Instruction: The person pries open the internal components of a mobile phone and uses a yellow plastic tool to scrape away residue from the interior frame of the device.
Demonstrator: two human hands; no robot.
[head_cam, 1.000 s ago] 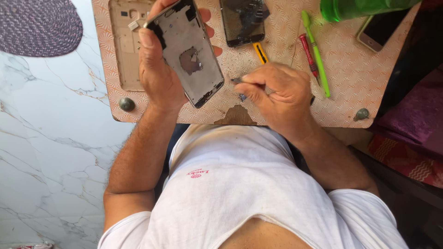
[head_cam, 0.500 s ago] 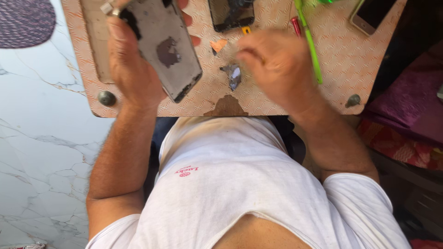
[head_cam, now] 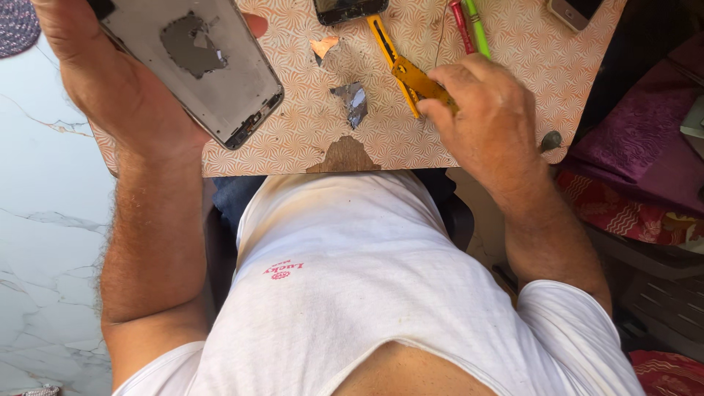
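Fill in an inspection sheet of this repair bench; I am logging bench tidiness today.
Surface: orange patterned board, chipped at its near edge.
Job's things: grey phone housing, yellow tweezers.
Clutter: silver foil scrap, orange scrap, red pen, green pen, two phones at the far edge.
Grippers: left hand holds the housing; right hand grips the tweezers.
Cables: nothing seen.
Surroundings: white marble floor, purple cloth.

Left hand [head_cam: 110,81]: raised, fingers wrapped in firm grip, forearm vertical. Right hand [head_cam: 488,121]: palm down, fingertips apparently pinched; thumb hidden.
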